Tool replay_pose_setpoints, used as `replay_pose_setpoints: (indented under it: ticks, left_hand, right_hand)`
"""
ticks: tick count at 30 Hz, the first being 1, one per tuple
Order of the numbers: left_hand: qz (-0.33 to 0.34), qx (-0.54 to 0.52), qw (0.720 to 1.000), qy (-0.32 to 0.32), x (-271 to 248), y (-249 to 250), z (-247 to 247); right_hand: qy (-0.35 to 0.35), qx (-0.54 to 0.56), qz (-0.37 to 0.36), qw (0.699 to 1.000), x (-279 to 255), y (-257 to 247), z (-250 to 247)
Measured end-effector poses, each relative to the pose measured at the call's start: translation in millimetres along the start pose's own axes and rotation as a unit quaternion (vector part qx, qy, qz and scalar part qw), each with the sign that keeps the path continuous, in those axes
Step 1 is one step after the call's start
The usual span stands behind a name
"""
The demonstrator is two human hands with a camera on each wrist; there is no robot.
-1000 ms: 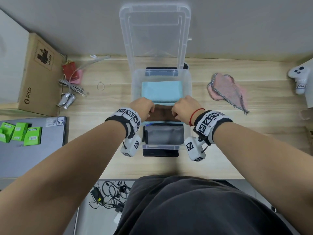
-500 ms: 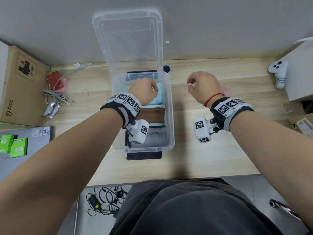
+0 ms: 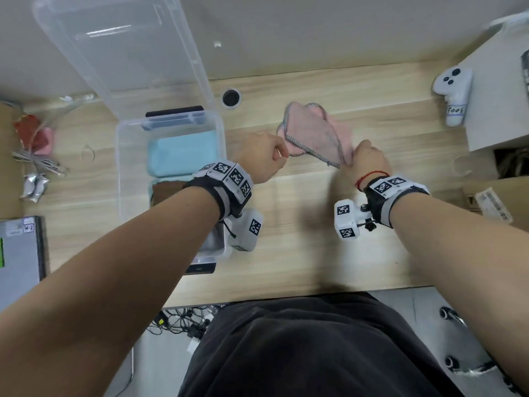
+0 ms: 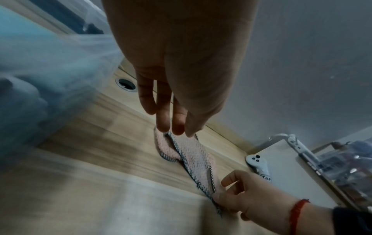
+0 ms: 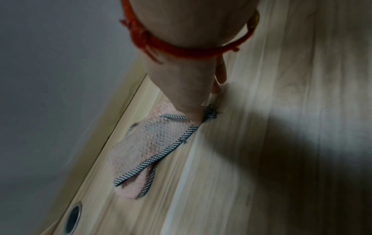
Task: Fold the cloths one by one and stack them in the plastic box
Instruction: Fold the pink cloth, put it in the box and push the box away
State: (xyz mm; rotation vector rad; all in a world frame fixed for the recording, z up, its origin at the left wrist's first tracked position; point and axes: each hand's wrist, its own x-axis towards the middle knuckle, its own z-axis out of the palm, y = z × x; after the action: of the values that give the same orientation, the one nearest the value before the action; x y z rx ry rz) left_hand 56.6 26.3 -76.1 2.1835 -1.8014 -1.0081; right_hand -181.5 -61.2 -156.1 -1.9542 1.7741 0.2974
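A crumpled pink cloth (image 3: 315, 133) with a checked border lies on the wooden table to the right of the clear plastic box (image 3: 126, 179). My right hand (image 3: 353, 156) pinches the cloth's near right corner (image 4: 216, 199) between thumb and fingers. My left hand (image 3: 279, 154) hovers at the cloth's left end, its fingers (image 4: 177, 125) hanging straight just above the border and holding nothing. Inside the box lie a folded blue cloth (image 3: 183, 153) and a brown cloth (image 3: 166, 190); my left forearm hides the box's near part.
The box's open lid (image 3: 123, 47) leans back against the wall. A cable hole (image 3: 231, 98) sits behind the cloth. A white controller (image 3: 453, 90) and a white box (image 3: 498, 110) stand at the right. Cables (image 3: 37, 164) and a laptop (image 3: 20, 253) lie at the left.
Both hands have left the plastic box and moved right to the pink cloth. The right hand has taken hold of its near corner; the left hand arrived at its left end.
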Motion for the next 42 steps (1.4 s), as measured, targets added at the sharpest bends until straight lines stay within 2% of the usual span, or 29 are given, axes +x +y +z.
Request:
replay_pose_setpoints:
  ticks: [5,9,12,14,18,22,25,27,30,32,36,38,42]
  left_hand:
    - [-0.030,0.007,0.999,-0.044,15.2,17.1,26.7]
    - [-0.042,-0.019,0.998,-0.043,18.7,22.1,39.0]
    - [-0.035,-0.030,0.999,-0.002,21.9,31.2,38.9]
    - [-0.028,-0.035,0.998,0.035,24.8,43.3,32.2]
    - [-0.016,-0.072,0.995,0.072,28.0,57.7,15.2]
    - [-0.002,-0.082,0.988,0.130,14.4,65.0,-5.6]
    - [0.014,-0.112,0.979,0.170,-0.8,67.2,-13.2]
    - [0.025,-0.165,0.973,0.160,-14.5,68.0,-19.4]
    - [0.061,-0.233,0.962,0.125,-36.7,72.1,-25.2]
    - [0.080,-0.224,0.960,0.147,-52.9,70.2,-24.0]
    - [0.058,-0.229,0.956,0.175,-81.7,58.0,-21.8]
    - [0.056,-0.224,0.956,0.180,-96.2,54.6,-25.3]
    - [0.095,-0.197,0.960,0.176,-130.1,57.2,-36.9]
  right_hand:
    - [0.004,-0.011,-0.056,0.998,12.8,12.7,-0.2]
    - [0.002,0.086,-0.126,0.988,9.8,6.4,-13.4]
    - [0.002,0.174,-0.205,0.963,4.6,-4.4,-30.3]
    - [-0.004,0.223,-0.224,0.949,-1.1,-15.5,-48.0]
    - [-0.047,0.347,-0.233,0.907,-14.8,-45.8,-84.7]
    - [-0.092,0.464,-0.233,0.849,-28.7,-72.1,-117.4]
    - [-0.091,0.507,-0.236,0.824,-44.7,-84.9,-134.8]
    - [-0.076,0.530,-0.232,0.812,-55.8,-89.3,-138.0]
    - [-0.018,0.476,-0.250,0.843,-75.9,-91.8,-136.8]
    - [0.014,0.439,-0.268,0.857,-94.9,-87.9,-131.4]
    - [0.047,0.387,-0.276,0.878,-128.4,-74.2,-130.5]
    - [0.027,0.379,-0.292,0.877,-143.9,-67.3,-134.3]
    - [-0.018,0.329,-0.323,0.887,-175.4,-55.5,-128.0]
